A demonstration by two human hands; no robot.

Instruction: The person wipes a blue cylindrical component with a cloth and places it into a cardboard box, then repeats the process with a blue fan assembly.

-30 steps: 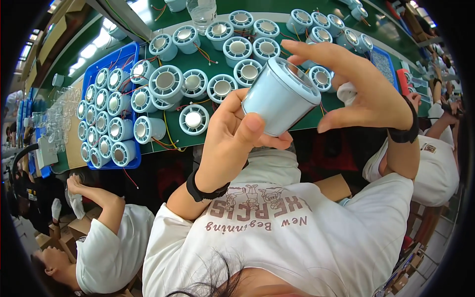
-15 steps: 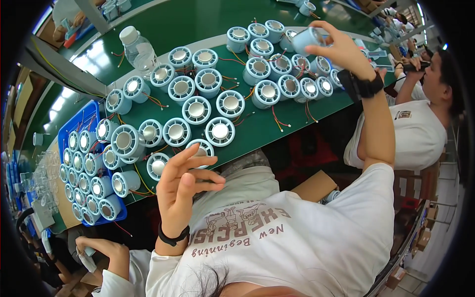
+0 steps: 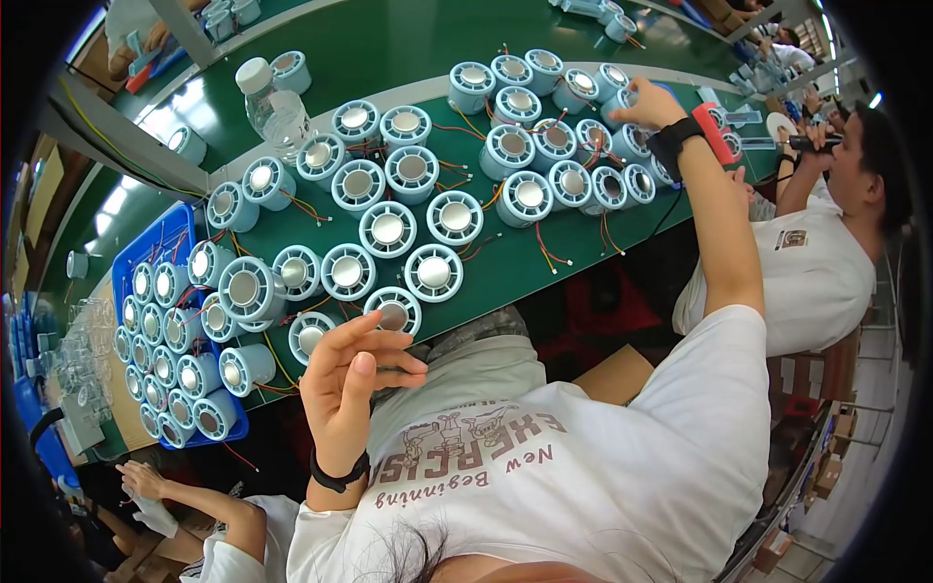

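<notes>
Light-blue round units, each with a spoked rim, a silver disc and thin wires, cover the green table (image 3: 457, 325). At the back right group, my right hand (image 3: 653, 105) curls its fingers around the upper side of one light-blue round unit (image 3: 617, 104); the hand hides part of it. Another unit (image 3: 611, 76) stands just beyond the fingertips. My left hand (image 3: 348, 384) hovers at the near table edge with its fingers bent but apart and nothing in it. Closest to it is a unit (image 3: 394, 312) in the near row.
A blue tray (image 3: 243, 423) packed with units lies at the left. A clear plastic bottle (image 3: 277, 112) with a white lid stands behind the middle group. Beside my right forearm are a red object (image 3: 717, 134) and a seated co-worker (image 3: 826, 233). Another person's arm (image 3: 209, 500) is at lower left.
My right hand has lowered the unit it carried into the back right group. My left hand has shifted slightly down and left. The red object has appeared by the right forearm.
</notes>
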